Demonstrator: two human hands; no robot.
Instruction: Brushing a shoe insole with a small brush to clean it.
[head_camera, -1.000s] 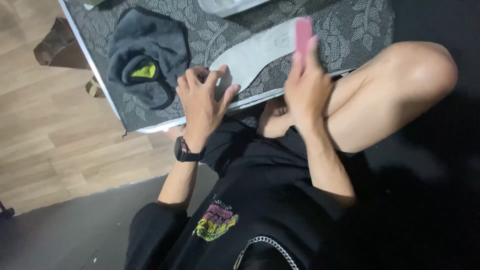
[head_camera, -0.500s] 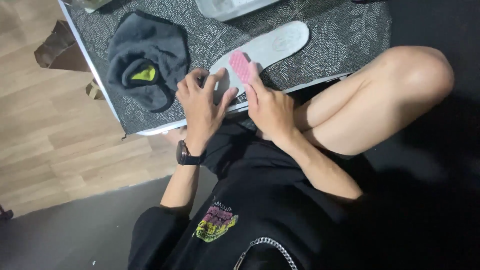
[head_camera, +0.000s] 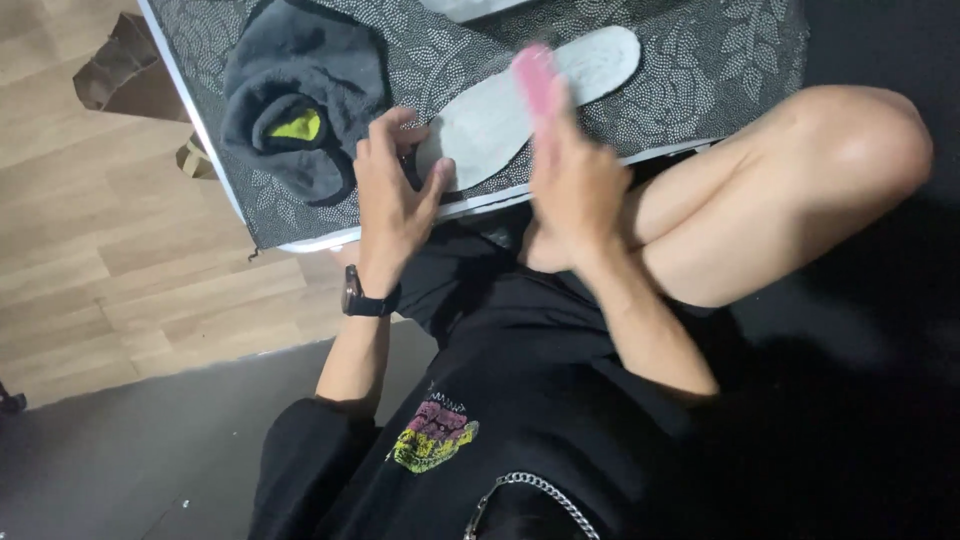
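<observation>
Left hand splayed, right hand gripping

An insole lies on the counter, with a slipper to its left. The left hand rests on the insole's near end; the right hand holds a brush over its middle.

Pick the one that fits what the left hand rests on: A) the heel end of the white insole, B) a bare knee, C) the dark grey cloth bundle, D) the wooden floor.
A: the left hand presses its fingers on the near end of the white insole, which lies on the patterned mat.
</observation>
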